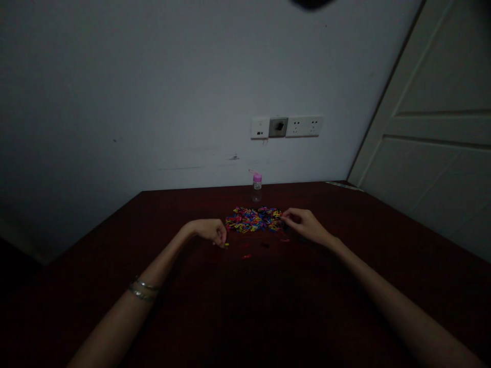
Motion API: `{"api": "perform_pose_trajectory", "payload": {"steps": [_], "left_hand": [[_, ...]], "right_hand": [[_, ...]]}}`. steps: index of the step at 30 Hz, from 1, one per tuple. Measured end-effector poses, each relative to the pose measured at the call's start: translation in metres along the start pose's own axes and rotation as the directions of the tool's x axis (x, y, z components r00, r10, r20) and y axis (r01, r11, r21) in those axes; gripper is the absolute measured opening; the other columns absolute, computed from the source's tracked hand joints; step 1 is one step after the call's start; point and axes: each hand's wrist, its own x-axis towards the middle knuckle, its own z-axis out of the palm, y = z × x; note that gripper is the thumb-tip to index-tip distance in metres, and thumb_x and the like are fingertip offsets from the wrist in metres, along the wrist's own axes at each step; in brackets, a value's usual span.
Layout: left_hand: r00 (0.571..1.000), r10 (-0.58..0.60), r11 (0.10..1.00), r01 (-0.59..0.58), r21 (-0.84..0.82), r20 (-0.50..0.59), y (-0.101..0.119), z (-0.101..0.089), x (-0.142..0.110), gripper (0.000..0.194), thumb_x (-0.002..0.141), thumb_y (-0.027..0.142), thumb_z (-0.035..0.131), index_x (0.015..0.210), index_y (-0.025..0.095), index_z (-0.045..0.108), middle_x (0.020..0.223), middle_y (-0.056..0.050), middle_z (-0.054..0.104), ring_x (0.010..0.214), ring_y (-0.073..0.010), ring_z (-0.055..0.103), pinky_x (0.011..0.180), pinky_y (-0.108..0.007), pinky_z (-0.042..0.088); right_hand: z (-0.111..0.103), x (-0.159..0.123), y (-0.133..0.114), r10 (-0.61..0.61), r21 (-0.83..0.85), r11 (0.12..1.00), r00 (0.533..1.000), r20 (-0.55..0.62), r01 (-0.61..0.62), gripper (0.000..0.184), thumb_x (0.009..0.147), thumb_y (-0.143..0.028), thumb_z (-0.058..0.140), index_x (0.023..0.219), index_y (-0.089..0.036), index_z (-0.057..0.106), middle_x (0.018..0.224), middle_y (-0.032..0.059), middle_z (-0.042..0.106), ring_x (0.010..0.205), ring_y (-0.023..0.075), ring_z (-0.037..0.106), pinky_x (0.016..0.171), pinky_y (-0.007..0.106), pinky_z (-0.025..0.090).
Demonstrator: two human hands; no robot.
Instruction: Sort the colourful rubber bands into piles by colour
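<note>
A pile of small, many-coloured looped pieces (253, 220), perhaps elastic bands or clips, lies on the dark red-brown table. My left hand (211, 231) is at the pile's lower left, fingers curled down and closed. A tiny yellow piece (226, 245) shows at its fingertips; whether it is held or only touched is hard to see. At the right edge of the pile, my right hand (305, 225) has thumb and forefinger brought together in a pinch. What lies between them is too small to make out. A few loose red pieces (246, 256) rest in front of the pile.
Behind the pile stands a clear bottle with a pink lid (257, 179). Wall sockets (303, 126) are set above the table (184, 317). A panelled door (433, 128) rises at the right, and a flat strip (344, 186) lies at the table's back right.
</note>
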Motion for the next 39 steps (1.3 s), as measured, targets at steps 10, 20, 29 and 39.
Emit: {"api": "perform_pose_trajectory", "payload": {"steps": [10,20,29,39], "left_hand": [[0.998,0.024,0.999,-0.022,0.033,-0.063,-0.006,-0.002,0.004,0.015,0.051,0.028,0.072,0.061,0.018,0.069,0.049,0.001,0.057,0.044,-0.0091,0.045,0.042,-0.018,0.028],[0.866,0.154,0.981,-0.075,0.181,-0.476,-0.029,-0.001,0.025,0.022,0.057,0.035,0.068,0.062,0.014,0.066,0.052,0.0,0.056,0.047,-0.0098,0.045,0.046,-0.021,0.028],[0.842,0.185,0.967,-0.064,0.246,-0.507,-0.041,0.001,0.033,0.023,0.06,0.038,0.066,0.064,0.015,0.065,0.051,0.001,0.053,0.047,-0.0106,0.043,0.044,-0.021,0.025],[0.891,0.168,0.961,-0.052,0.273,-0.422,-0.038,-0.003,0.031,0.017,0.063,0.024,0.057,0.07,0.012,0.067,0.057,0.001,0.056,0.052,-0.0091,0.044,0.05,-0.019,0.03]], "right_hand": [[0.0,0.0,0.004,0.009,-0.02,1.0,1.0,0.025,-0.009,0.024,0.08,-0.034,0.046,0.081,-0.017,0.063,0.078,0.0057,0.065,0.07,0.0169,0.056,0.064,0.029,0.044],[0.003,-0.001,0.006,0.01,-0.034,0.999,0.999,0.052,-0.008,0.026,0.079,-0.035,0.046,0.08,-0.016,0.063,0.078,0.0056,0.064,0.068,0.016,0.055,0.062,0.026,0.042],[0.004,-0.003,0.005,0.009,-0.069,0.998,0.996,0.088,-0.003,0.025,0.08,-0.034,0.045,0.083,-0.016,0.063,0.072,0.0039,0.062,0.063,0.014,0.053,0.058,0.025,0.04],[0.004,-0.002,0.014,-0.022,-0.096,0.995,0.998,0.059,0.027,0.025,0.081,-0.034,0.046,0.083,-0.016,0.064,0.075,0.0044,0.064,0.065,0.015,0.055,0.061,0.025,0.042]]}}
